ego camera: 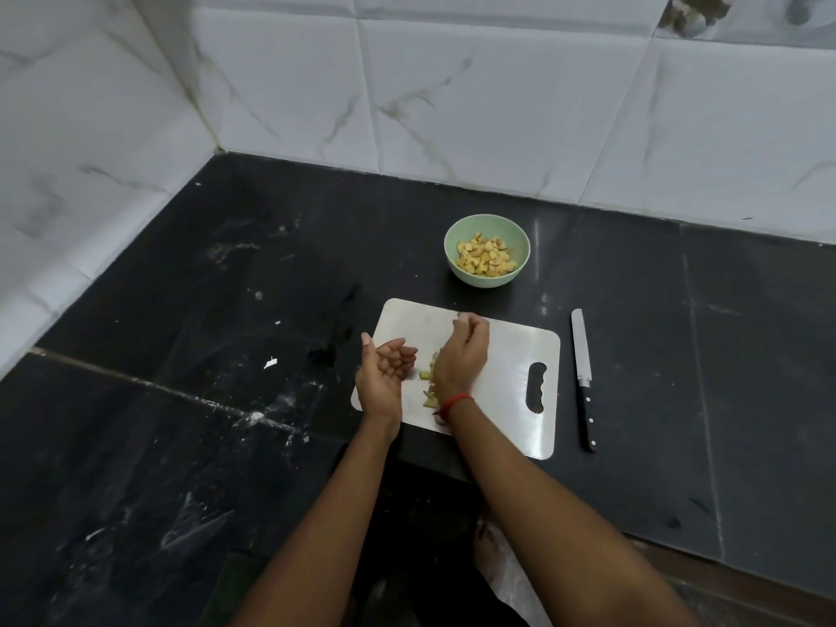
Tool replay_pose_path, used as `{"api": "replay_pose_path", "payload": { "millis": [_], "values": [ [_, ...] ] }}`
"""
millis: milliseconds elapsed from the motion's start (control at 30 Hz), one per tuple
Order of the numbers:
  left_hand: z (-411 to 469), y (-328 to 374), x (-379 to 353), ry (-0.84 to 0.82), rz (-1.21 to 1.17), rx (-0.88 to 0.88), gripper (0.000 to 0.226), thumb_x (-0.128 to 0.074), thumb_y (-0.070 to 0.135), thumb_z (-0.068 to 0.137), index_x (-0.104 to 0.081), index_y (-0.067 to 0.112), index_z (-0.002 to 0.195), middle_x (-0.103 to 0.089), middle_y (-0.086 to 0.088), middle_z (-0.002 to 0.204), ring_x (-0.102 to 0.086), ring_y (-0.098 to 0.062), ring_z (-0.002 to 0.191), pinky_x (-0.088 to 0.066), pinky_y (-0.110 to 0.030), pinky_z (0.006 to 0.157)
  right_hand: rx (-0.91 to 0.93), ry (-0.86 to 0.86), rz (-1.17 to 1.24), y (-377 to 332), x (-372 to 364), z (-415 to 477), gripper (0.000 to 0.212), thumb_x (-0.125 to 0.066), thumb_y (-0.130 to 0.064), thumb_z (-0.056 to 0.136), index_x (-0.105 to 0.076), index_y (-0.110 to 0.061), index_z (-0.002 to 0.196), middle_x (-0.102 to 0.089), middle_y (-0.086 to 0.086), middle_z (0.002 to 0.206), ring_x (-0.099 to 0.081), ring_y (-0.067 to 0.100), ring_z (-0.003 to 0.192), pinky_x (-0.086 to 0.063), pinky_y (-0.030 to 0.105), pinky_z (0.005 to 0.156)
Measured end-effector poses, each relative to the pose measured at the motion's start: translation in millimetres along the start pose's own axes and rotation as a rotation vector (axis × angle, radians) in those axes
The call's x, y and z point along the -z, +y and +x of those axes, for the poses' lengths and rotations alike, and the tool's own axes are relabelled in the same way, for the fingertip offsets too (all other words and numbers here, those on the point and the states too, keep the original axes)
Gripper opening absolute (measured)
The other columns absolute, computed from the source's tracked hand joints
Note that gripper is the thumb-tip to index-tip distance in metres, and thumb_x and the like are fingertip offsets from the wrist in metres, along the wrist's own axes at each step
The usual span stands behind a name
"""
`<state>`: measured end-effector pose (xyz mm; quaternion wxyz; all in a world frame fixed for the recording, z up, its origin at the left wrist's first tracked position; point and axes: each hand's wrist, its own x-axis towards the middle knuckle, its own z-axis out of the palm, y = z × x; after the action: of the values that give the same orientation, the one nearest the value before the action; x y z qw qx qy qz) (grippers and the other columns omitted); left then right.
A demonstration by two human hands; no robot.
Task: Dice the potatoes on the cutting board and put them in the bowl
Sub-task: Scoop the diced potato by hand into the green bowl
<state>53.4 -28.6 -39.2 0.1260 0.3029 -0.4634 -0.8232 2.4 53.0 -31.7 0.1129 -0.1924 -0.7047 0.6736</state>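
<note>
The left hand [384,377] lies palm up, its fingers [400,355] loosely cupped. The right hand [461,357] is just beside it, palm down and knuckles bent. Both forearms reach forward.

We see a black counter [678,355] streaked with white dust, a small white scrap [270,363], and marbled wall tiles [452,106] behind.

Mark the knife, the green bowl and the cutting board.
knife [581,346]: head view, on the blade.
green bowl [486,279]: head view, on its front outer wall.
cutting board [511,355]: head view, on bare surface beside the handle hole.
</note>
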Motion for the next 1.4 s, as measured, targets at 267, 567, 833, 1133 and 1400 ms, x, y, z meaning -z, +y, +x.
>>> {"api": "replay_pose_path", "payload": {
  "millis": [267,567,833,1133,1400],
  "values": [
    [-18.6,-17.3,-13.4,-0.076,0.42,-0.294,0.052,-0.043,0.054,0.099,-0.071,0.018,0.123,-0.07,0.01,0.125,-0.062,-0.005,0.119,-0.048,-0.024,0.102,0.05,-0.388,-0.013,1.1,79.2,20.6,0.031,-0.039,-0.034,0.1,-0.064,-0.024,0.116,-0.066,-0.012,0.118,-0.058,0.004,0.115,-0.045,0.028,0.1],
    [-21.5,-33.3,-53.6,0.008,0.378,-0.209,0.056,-0.033,0.059,0.102,-0.066,0.025,0.131,-0.068,0.01,0.128,-0.062,-0.004,0.118,-0.049,-0.025,0.099,0.103,-0.545,-0.018,13.3,48.6,-11.7,0.033,-0.039,-0.026,0.1,-0.059,-0.016,0.125,-0.064,-0.003,0.121,-0.06,0.008,0.114,-0.05,0.025,0.096],
    [-10.6,-24.1,-63.9,-0.055,-0.167,0.134,0.064,-0.03,0.057,0.105,-0.068,0.008,0.121,-0.073,-0.009,0.12,-0.068,-0.022,0.113,-0.052,-0.033,0.097,-0.287,-0.218,0.323,8.7,32.2,-7.1,0.03,-0.039,-0.019,0.103,-0.066,-0.009,0.112,-0.069,0.009,0.108,-0.066,0.022,0.104,-0.055,0.031,0.088],
    [-4.3,-17.8,-72.4,0.054,-0.328,0.289,0.054,-0.048,0.055,0.1,-0.071,0.007,0.102,-0.063,-0.006,0.08,-0.063,-0.017,0.072,-0.053,-0.031,0.077,-0.721,-0.019,0.813,-9.9,29.8,10.9,0.032,-0.049,-0.033,0.098,-0.063,-0.008,0.082,-0.055,0.008,0.066,-0.058,0.021,0.06,-0.051,0.033,0.068],
    [7.0,13.5,-112.7,-0.008,-0.296,0.194,0.055,-0.046,0.056,0.101,-0.074,0.009,0.099,-0.062,-0.002,0.073,-0.061,-0.013,0.068,-0.051,-0.028,0.075,-0.62,-0.078,0.868,-52.4,25.6,43.1,0.036,-0.048,-0.036,0.099,-0.065,-0.008,0.083,-0.057,0.006,0.065,-0.057,0.02,0.062,-0.049,0.034,0.07]
  ]
}}
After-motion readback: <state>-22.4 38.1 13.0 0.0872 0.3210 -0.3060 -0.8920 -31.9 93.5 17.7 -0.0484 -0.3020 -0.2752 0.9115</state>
